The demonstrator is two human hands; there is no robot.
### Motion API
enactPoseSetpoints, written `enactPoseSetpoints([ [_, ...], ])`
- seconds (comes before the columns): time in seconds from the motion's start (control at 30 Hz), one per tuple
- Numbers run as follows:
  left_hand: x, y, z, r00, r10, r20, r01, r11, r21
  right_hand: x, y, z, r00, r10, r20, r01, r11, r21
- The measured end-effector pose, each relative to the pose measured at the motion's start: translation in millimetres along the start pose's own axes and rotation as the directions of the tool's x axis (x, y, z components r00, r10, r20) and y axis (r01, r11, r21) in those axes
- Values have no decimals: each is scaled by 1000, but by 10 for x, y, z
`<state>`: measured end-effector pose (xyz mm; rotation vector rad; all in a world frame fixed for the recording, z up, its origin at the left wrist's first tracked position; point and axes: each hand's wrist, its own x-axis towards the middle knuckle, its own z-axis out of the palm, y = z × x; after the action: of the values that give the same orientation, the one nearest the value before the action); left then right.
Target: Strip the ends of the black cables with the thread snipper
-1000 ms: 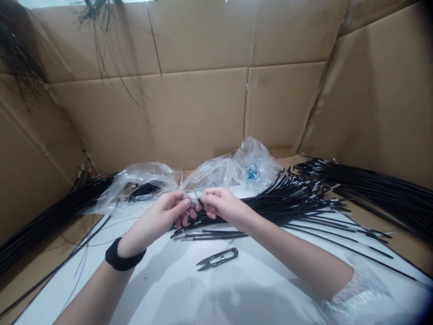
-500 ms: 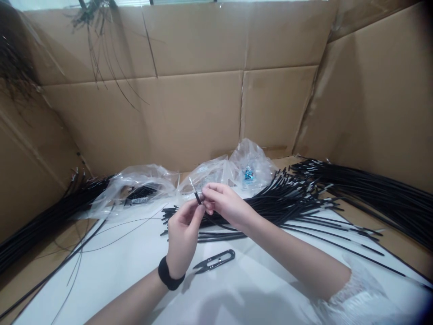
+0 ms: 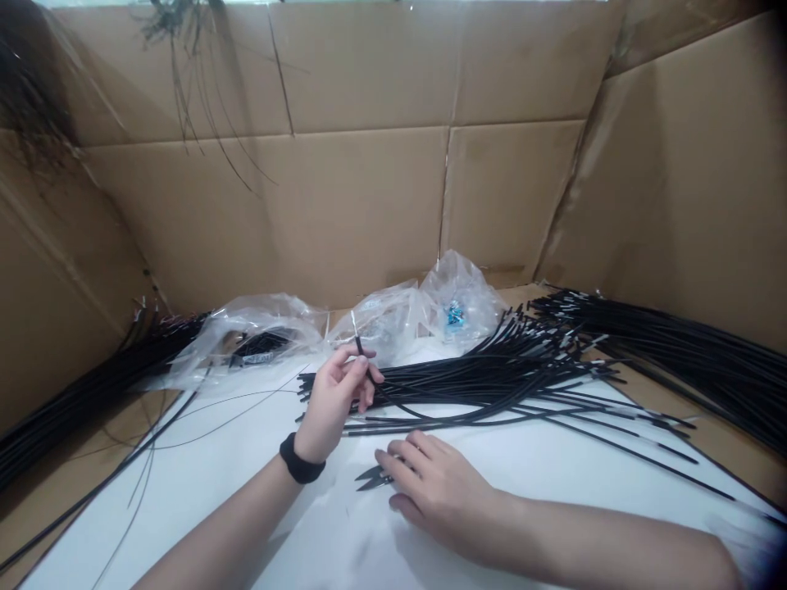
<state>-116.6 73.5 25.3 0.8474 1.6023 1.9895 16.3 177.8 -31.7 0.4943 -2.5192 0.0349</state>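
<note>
My left hand [image 3: 332,401] pinches a black cable [image 3: 361,347] between thumb and fingers, its thin pale end pointing up. The rest of that cable seems to run down behind the fingers towards the pile on the right. On the white table surface, black thread snips [image 3: 370,478] lie with their pointed blades to the left. My right hand [image 3: 439,487] is over them from above, fingers and thumb closed about the handle part, which is mostly hidden. A black band [image 3: 300,460] circles my left wrist.
A pile of black cables [image 3: 467,381] with pale ends lies behind my hands. More cable bundles rest at the far right [image 3: 664,336] and left [image 3: 98,393]. Clear plastic bags [image 3: 276,315] stand along the cardboard wall [image 3: 344,213]; one bag [image 3: 458,287] has blue pieces inside. Loose thin wires cross the left side.
My right hand has left the cable end and come down onto the thread snips. My left hand keeps the cable, whose tip now points more upright.
</note>
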Motion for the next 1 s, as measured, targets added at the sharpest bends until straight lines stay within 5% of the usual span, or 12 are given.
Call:
enactPoseSetpoints([
  [0.2,-23,37,-5,992,-27,120,38,995,-88,-35,77,282,970,68,234,-39,991,-126],
  [0.43,-39,32,-41,985,-17,174,22,999,-28,-98,14,533,975,105,195,-78,987,-143],
  [0.57,-34,94,-98,983,-8,185,-14,993,113,-66,128,138,938,263,225,-285,956,73],
  [0.67,-34,161,-121,978,3,210,-42,982,183,15,298,-445,844,503,185,-535,773,342],
  [0.77,-54,212,-108,970,-19,243,-53,957,285,140,413,-889,790,603,112,-556,626,546],
  [1.0,-135,296,-54,949,-58,309,-90,892,443,327,410,-960,779,597,190,-538,484,690],
])
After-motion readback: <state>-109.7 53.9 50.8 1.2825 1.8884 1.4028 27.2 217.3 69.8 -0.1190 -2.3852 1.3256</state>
